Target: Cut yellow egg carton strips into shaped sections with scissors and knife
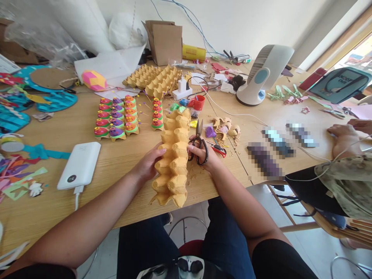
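A long yellow piece of egg tray (174,162), two rows of cups wide, is held up over the table's front edge. My left hand (151,162) is closed on its left side, thumb on top. In my right hand (203,154) are black-handled scissors (199,131), blades pointing up and away, with the thumb close to the tray's right edge. Whether those fingers also grip the tray I cannot tell. Behind it stand painted egg-tray pieces in rows (117,118), and a single painted strip (157,113). Cut scraps of tray (225,126) lie to the right.
A red utility knife (218,149) lies beside my right hand. Uncut egg trays (155,78), a red cup (198,103) and a white fan (263,75) stand farther back. At left is a white power bank (80,166) with a cable. Another person's hands (344,137) rest at right.
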`<state>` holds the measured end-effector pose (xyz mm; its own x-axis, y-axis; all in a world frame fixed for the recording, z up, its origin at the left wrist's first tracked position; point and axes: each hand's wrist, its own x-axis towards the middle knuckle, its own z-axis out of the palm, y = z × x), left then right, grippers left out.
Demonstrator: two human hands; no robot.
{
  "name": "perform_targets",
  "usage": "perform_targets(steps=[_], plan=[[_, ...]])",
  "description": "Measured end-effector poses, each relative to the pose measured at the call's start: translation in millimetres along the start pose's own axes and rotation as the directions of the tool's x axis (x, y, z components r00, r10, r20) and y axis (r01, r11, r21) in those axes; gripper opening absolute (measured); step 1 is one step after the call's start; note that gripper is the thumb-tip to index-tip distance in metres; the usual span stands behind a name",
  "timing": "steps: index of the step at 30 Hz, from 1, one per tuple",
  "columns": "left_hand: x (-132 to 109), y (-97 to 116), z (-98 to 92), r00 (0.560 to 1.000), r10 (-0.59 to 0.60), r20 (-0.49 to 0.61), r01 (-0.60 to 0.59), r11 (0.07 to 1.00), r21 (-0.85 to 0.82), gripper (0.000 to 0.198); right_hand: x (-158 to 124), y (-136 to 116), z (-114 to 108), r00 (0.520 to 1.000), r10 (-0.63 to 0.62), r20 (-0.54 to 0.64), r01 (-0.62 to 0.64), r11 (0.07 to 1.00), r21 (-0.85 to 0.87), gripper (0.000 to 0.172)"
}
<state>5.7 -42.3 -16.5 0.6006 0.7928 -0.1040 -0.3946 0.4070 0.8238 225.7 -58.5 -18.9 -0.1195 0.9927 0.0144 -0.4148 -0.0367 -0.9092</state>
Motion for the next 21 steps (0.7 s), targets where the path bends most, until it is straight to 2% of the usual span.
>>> perform_targets(steps=[3, 9, 17, 21], plan=[[-0.4, 1.8, 3.6, 0.999, 0.046, -0.002, -0.046, 0.999, 0.005, 0.043, -1.4, -1.4, -0.7, 0.998, 0.023, 0.054, -0.022, 1.000, -0.020, 0.060], [0.3, 2.7, 7.6, 0.988, 0.148, -0.034, -0.148, 0.989, 0.005, 0.050, -3.6, -0.7, -1.9, 0.988, 0.055, 0.142, -0.048, 0.998, -0.051, 0.060], [-0.1, -1.4, 1.7, 0.985, 0.169, -0.033, -0.167, 0.985, 0.049, 0.051, -5.4, -4.3, 0.7, 0.982, 0.093, 0.166, -0.085, 0.995, -0.056, 0.057], [-0.6, -1.4, 1.2, 0.990, 0.138, -0.028, -0.138, 0.990, -0.014, 0.054, -6.8, -7.4, 1.4, 0.980, 0.085, 0.178, -0.077, 0.996, -0.052, 0.055]])
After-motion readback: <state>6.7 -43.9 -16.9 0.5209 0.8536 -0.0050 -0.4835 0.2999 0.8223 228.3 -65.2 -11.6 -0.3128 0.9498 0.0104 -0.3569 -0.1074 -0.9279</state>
